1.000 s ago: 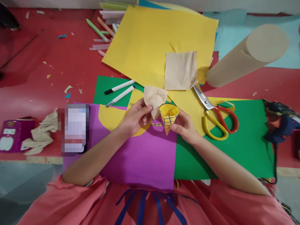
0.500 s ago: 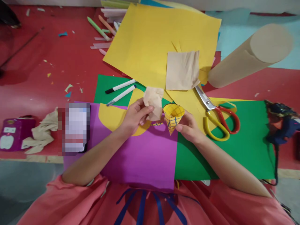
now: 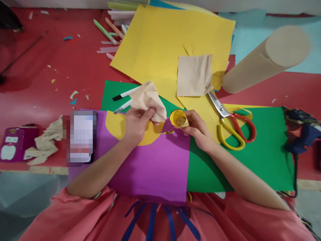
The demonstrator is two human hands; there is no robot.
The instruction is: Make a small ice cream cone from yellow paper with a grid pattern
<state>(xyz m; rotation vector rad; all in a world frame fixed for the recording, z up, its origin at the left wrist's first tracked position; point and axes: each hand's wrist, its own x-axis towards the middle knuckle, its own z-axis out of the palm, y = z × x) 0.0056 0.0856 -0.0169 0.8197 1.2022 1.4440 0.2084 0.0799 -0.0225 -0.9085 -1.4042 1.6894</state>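
My left hand (image 3: 137, 124) pinches a crumpled piece of beige tissue paper (image 3: 149, 99) between thumb and fingers, over a cut yellow paper shape (image 3: 117, 125). To its right, my right hand (image 3: 199, 129) grips a small yellow paper cone (image 3: 178, 117) with dark grid lines. The cone's round mouth faces up toward me, and something brownish shows inside it; its tip is hidden. Hand and cone are just above the purple sheet (image 3: 155, 170). A narrow grid-lined yellow strip (image 3: 167, 132) lies between the two hands.
Scissors (image 3: 225, 118) with red and yellow handles lie right of my right hand. Behind are a square beige tissue piece (image 3: 194, 75), a yellow sheet (image 3: 165, 40) and a tall beige roll (image 3: 265, 60). Two markers (image 3: 124, 105), a phone (image 3: 81, 137) and a glue gun (image 3: 304, 140) lie around.
The tissue in my left hand has moved up and left and spread wider. My right hand has tilted the cone, so its mouth now turns toward me, slightly left of before.
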